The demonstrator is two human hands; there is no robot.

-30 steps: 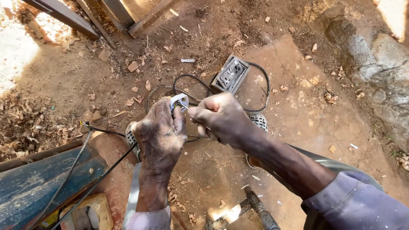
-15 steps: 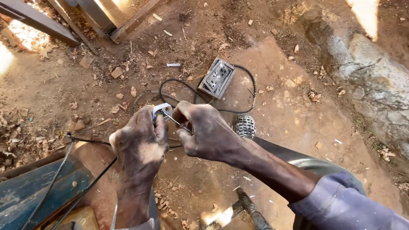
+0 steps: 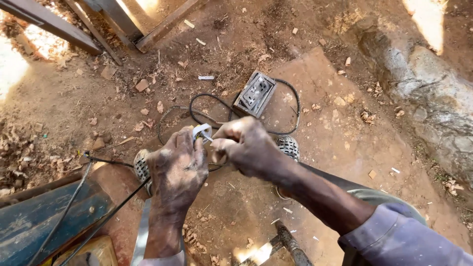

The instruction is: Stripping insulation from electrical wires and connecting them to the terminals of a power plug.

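Fingers [image 3: 197, 148] of both hands pinch a white plug [image 3: 202, 132].

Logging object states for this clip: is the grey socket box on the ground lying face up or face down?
Face up. The grey socket box lies flat on the dirt with its socket holes showing toward the camera, and a black cable loops around its side.

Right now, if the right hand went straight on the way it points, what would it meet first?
The right hand points left toward the left hand. It would probably first meet the small white plug held there, then the left fingers; depth is unclear.
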